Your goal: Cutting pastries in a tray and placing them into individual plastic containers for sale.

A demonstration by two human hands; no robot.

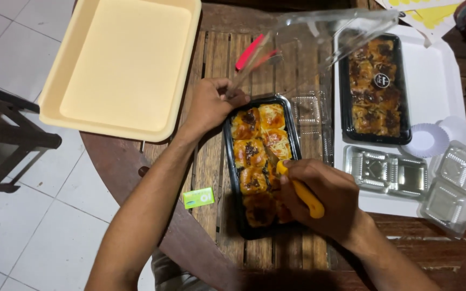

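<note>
A black rectangular tray (232, 178) of glazed pastries (250, 152) lies on the slatted wooden table (211, 161). My left hand (210, 105) grips the tray's clear hinged lid (297, 43) at its near corner and holds it raised. My right hand (324, 196) is closed around a yellow-handled tool (302, 192), its tip down among the pastries at the tray's middle right. The tool's blade is hidden by the food.
A second black tray of pastries (373, 86) sits on a white board (432, 75) at the right, with empty clear plastic boxes (389, 170) beside it. A large cream tray (120, 64) lies at the upper left. A small green packet (198, 198) rests near the table's edge.
</note>
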